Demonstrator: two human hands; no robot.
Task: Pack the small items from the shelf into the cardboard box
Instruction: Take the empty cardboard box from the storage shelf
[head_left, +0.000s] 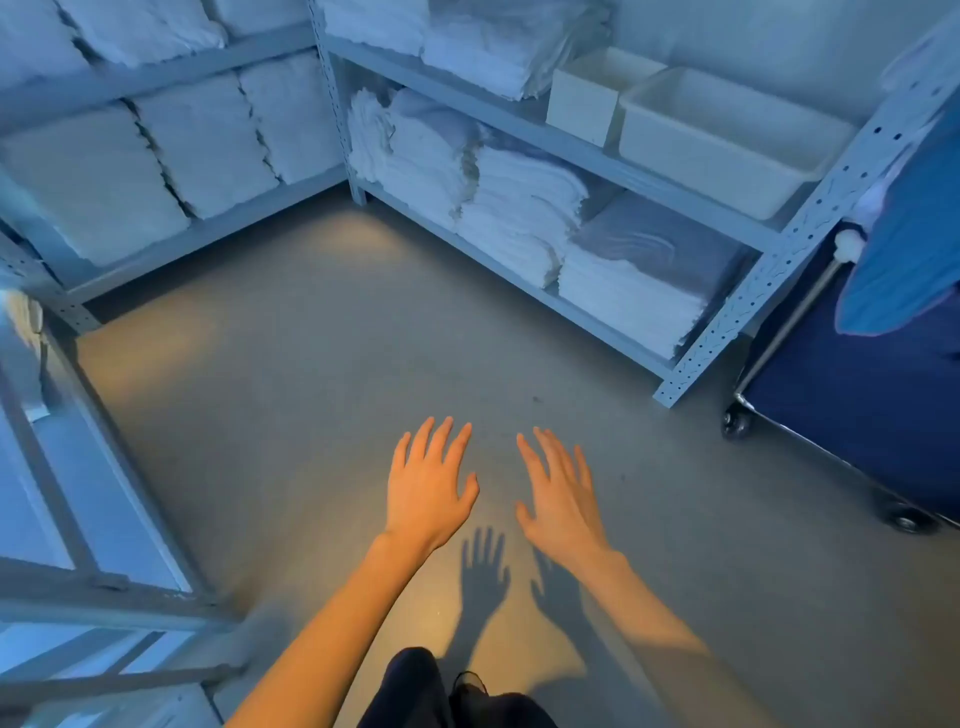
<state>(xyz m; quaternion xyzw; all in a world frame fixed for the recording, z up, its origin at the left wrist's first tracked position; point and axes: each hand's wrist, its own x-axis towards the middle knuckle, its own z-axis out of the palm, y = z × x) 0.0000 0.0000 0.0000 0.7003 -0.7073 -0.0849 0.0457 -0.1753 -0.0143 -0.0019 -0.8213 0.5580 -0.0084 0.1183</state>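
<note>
My left hand (428, 486) and my right hand (558, 493) are stretched out side by side over the grey floor, palms down, fingers spread, holding nothing. Their shadows fall on the floor below them. Metal shelving (587, 156) runs along the far and right walls, stacked with folded white towels (514, 208). On its upper right level stand a small white box (584, 101) and a larger white tub (722, 137). No cardboard box is in view, and I cannot make out small items on the shelves.
A second shelf unit (171, 80) on the left holds more white linen stacks. A blue wheeled laundry cart (852, 405) stands at the right, with blue cloth (904, 260) hanging over it. A metal frame (98, 587) stands at my near left. Bare floor (322, 374) lies ahead.
</note>
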